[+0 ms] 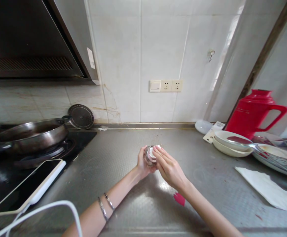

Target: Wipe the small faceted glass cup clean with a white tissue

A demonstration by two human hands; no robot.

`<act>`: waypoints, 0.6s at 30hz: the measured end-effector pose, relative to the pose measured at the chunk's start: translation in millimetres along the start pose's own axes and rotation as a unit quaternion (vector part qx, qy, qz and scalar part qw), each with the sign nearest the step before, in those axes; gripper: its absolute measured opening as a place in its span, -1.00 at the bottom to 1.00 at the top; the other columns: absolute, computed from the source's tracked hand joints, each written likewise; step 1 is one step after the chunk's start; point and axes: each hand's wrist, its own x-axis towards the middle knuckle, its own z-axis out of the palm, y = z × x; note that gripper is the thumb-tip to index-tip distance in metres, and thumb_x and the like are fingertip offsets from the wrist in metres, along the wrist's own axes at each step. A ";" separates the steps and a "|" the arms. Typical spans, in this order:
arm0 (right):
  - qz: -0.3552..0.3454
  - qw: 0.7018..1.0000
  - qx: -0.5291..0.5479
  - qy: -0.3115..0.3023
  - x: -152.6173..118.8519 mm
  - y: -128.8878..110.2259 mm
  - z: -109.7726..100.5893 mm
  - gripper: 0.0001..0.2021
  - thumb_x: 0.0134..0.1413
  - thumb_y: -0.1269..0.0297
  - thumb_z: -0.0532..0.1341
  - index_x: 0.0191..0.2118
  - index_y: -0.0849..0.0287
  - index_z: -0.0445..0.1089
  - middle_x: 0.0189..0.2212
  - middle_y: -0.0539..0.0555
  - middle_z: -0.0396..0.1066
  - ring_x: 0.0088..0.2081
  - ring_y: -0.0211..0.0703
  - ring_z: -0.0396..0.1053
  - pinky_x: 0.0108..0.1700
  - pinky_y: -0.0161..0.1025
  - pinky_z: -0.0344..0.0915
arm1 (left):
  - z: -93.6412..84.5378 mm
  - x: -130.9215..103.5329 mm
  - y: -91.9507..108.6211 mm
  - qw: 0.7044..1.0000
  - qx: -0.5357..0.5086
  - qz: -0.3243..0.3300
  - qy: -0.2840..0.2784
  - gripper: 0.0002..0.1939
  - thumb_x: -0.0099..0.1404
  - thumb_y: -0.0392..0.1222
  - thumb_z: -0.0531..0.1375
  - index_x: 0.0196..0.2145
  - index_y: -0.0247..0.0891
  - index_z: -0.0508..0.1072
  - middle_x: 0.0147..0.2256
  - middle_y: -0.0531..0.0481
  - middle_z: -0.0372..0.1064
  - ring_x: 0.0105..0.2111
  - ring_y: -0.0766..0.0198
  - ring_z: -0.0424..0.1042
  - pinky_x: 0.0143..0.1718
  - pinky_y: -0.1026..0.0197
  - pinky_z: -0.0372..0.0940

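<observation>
Above the middle of the metal counter, my left hand is wrapped around a small clear jar, which is tilted. My right hand covers the jar's right side, its fingers pressed together over a small white piece at the jar's mouth. That piece looks like tissue, but most of it is hidden under the fingers. A flat pinkish-red piece lies on the counter beside my right forearm.
At left, a steel pan sits on the black stove, near a phone with a white cable. To the right are a red thermos jug, stacked bowls, a patterned plate and a white paper sheet.
</observation>
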 end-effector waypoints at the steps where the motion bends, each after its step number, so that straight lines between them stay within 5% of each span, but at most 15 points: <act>1: 0.002 1.000 0.001 0.000 1.7 -2.1 2.5 -0.57 0.20 0.53 -0.04 0.17 0.31 0.22 0.10 0.29 0.34 0.23 0.01 0.15 0.19 0.03 0.28 | -1.2 1.2 -0.8 1.000 -0.001 0.007 0.012 -0.46 0.22 0.23 0.00 -0.30 -0.33 0.49 -0.62 0.00 0.37 -0.68 0.31 0.27 -0.67 0.31 -0.04; 10: -0.050 0.998 0.015 -0.038 4.7 -21.5 5.1 -0.63 0.19 0.51 0.02 0.10 0.37 0.28 0.07 0.28 0.37 0.22 0.01 0.18 0.19 -0.01 0.28 | -6.7 6.1 -3.9 0.994 -0.085 0.073 0.000 -0.54 0.25 0.10 0.05 -0.55 -0.36 0.42 -0.57 -0.08 0.39 -0.52 0.25 0.38 -0.41 0.23 0.24; 18: -0.088 0.996 0.012 -0.003 -16.1 -4.8 -10.6 -0.56 0.14 0.54 0.04 0.15 0.29 0.24 0.02 0.22 0.42 0.19 -0.03 0.22 0.17 -0.03 0.31 | -3.9 -2.9 4.9 1.000 0.016 0.019 -0.011 -0.43 0.17 0.25 0.03 -0.35 -0.37 0.49 -0.56 -0.06 0.41 -0.61 0.27 0.33 -0.58 0.28 0.10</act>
